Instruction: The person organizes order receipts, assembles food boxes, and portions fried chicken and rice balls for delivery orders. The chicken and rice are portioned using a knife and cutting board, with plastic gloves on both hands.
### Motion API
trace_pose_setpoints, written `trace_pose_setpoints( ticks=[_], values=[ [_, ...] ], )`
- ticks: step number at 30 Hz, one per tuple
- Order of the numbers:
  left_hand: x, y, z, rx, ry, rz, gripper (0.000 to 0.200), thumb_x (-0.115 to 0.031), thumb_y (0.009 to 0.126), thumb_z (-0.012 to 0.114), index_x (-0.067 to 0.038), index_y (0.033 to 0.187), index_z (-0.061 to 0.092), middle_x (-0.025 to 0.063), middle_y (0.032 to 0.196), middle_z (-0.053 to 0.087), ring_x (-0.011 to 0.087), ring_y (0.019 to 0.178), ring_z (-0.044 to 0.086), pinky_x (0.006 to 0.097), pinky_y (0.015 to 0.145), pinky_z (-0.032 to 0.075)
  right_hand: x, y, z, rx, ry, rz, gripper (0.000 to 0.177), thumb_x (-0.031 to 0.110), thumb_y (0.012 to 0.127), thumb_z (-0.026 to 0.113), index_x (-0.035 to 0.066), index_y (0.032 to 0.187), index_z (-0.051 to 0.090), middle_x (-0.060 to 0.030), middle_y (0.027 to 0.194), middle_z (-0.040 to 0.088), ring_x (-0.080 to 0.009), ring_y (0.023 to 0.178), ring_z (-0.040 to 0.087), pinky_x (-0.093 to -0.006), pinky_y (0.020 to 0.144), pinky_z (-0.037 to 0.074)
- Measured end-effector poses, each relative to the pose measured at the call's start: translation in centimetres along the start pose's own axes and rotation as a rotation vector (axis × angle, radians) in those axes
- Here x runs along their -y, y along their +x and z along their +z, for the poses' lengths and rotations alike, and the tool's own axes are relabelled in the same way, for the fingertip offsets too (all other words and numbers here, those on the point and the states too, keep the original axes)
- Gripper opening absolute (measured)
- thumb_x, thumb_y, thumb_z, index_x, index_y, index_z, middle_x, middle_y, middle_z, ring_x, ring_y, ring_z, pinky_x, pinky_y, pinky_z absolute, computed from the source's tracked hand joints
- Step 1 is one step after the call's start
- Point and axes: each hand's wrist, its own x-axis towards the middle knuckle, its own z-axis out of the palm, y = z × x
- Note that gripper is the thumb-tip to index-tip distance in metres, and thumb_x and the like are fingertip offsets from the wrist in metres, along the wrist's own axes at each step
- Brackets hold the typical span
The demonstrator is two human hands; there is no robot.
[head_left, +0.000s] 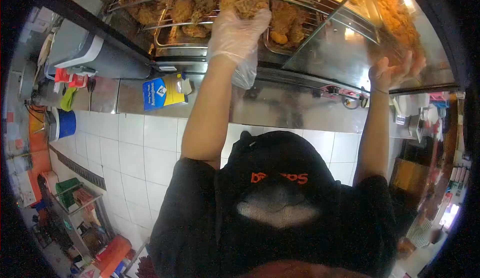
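My left hand [235, 35], in a clear plastic glove, reaches into a lit display case. Its fingers close around a piece of fried chicken [245, 6] over the wire rack [170, 44]. Loose clear plastic hangs below the wrist. More fried chicken pieces [181, 9] lie to the left of this hand, and others [287, 20] to its right. My bare right hand [397, 70] is up at the glass panel [340, 48] on the right, fingers apart and holding nothing. Whether its fingertips press on the glass is hard to tell.
A blue and yellow box [162, 93] sits on the steel counter [290, 103] below the case. At the left stands a grey machine [102, 55]. Behind the glass is a heap of golden fried food [392, 15]. White floor tiles [127, 150] show below the counter.
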Motion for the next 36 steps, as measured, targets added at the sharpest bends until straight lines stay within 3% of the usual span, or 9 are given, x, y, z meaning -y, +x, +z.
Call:
trace_pose_setpoints(
  ticks=[3, 7, 11, 13, 19, 22, 27, 29, 36],
  values=[
    [-3.2, -1.7, -0.4, -0.023, -0.310, -0.334, 0.037, -0.025, 0.085, 0.069, -0.003, 0.114, 0.060, 0.0044, 0.092, 0.068, 0.0167, 0.081, 0.064, 0.0342, 0.073, 0.049, -0.1, 0.0, 0.3, -0.038, 0.017, 0.006, 0.057, 0.042, 0.090, 0.050, 0.010, 0.136, 0.042, -0.0203, 0.148, 0.025, -0.0379, 0.139, 0.022, -0.0551, 0.113, 0.018],
    [3.6, -2.6, -1.4, 0.429, -0.991, -0.035, 0.063, -0.033, 0.082, 0.074, -0.001, 0.130, 0.047, 0.0090, 0.124, 0.057, 0.0230, 0.102, 0.061, 0.0407, 0.085, 0.054, -0.4, -0.7, 0.4, -0.046, 0.050, 0.040, 0.057, 0.044, 0.091, 0.051, 0.010, 0.136, 0.045, -0.0213, 0.147, 0.025, -0.0390, 0.140, 0.019, -0.0545, 0.114, 0.018],
    [3.7, -5.4, -0.6, 0.383, -1.370, -0.057, 0.077, -0.033, 0.077, 0.079, -0.009, 0.138, 0.038, 0.0084, 0.127, 0.051, 0.0210, 0.106, 0.056, 0.0399, 0.081, 0.055, -0.9, -0.8, 0.2, -0.034, 0.031, 0.029, 0.060, 0.049, 0.092, 0.050, 0.011, 0.137, 0.044, -0.0216, 0.148, 0.022, -0.0394, 0.139, 0.020, -0.0557, 0.113, 0.019],
    [2.6, -7.7, -0.1, 0.112, -1.410, -0.135, 0.089, -0.030, 0.070, 0.084, -0.012, 0.141, 0.033, 0.0084, 0.124, 0.050, 0.0263, 0.105, 0.055, 0.0413, 0.078, 0.056, -0.4, -0.3, 0.6, -0.028, 0.105, 0.016, 0.061, 0.050, 0.092, 0.050, 0.011, 0.138, 0.042, -0.0221, 0.148, 0.021, -0.0401, 0.140, 0.020, -0.0569, 0.113, 0.018],
    [-1.5, -11.4, -1.6, 0.209, -1.344, -0.027, 0.083, -0.031, 0.071, 0.083, -0.008, 0.137, 0.038, 0.0128, 0.126, 0.052, 0.0301, 0.107, 0.054, 0.0437, 0.086, 0.050, 4.4, 0.6, 2.5, -0.043, 0.128, 0.076, 0.061, 0.045, 0.090, 0.053, 0.014, 0.141, 0.040, -0.0239, 0.150, 0.017, -0.0421, 0.140, 0.017, -0.0573, 0.114, 0.014],
    [-4.1, -13.2, -0.2, 0.113, -1.335, -0.149, 0.092, -0.034, 0.065, 0.087, -0.006, 0.137, 0.036, 0.0102, 0.120, 0.052, 0.0286, 0.098, 0.056, 0.0385, 0.081, 0.051, 10.0, 2.2, 1.6, 0.142, 0.382, 0.087, 0.056, 0.034, 0.083, 0.064, 0.015, 0.134, 0.052, -0.0230, 0.150, 0.028, -0.0404, 0.141, 0.020, -0.0568, 0.114, 0.013],
    [-7.3, -15.7, 8.0, 0.219, -1.142, 0.012, 0.097, -0.038, 0.059, 0.089, -0.005, 0.134, 0.038, 0.0092, 0.115, 0.053, 0.0265, 0.094, 0.057, 0.0349, 0.076, 0.050, 6.3, -0.9, -7.9, 0.393, 0.929, -0.024, 0.048, 0.014, 0.075, 0.072, 0.014, 0.122, 0.061, -0.0214, 0.138, 0.048, -0.0397, 0.130, 0.044, -0.0511, 0.106, 0.036],
    [-9.1, -17.2, 13.5, 0.265, -1.100, -0.063, 0.099, -0.043, 0.051, 0.092, -0.002, 0.126, 0.042, 0.0078, 0.110, 0.053, 0.0236, 0.085, 0.058, 0.0321, 0.066, 0.050, 1.2, -6.1, -14.6, 0.516, 0.925, 0.116, 0.052, 0.011, 0.073, 0.073, 0.012, 0.123, 0.058, -0.0219, 0.137, 0.048, -0.0388, 0.129, 0.045, -0.0504, 0.103, 0.039],
    [-14.7, -23.8, 38.6, 0.568, -1.063, -0.070, 0.084, -0.025, 0.053, 0.094, -0.001, 0.121, 0.050, 0.0124, 0.111, 0.059, 0.0233, 0.100, 0.063, 0.0368, 0.082, 0.056, -16.6, -27.4, -46.2, 0.735, 0.238, 0.985, 0.057, 0.001, 0.075, 0.065, 0.004, 0.129, 0.047, -0.0215, 0.133, 0.046, -0.0372, 0.118, 0.051, -0.0434, 0.095, 0.045]
  ],
)
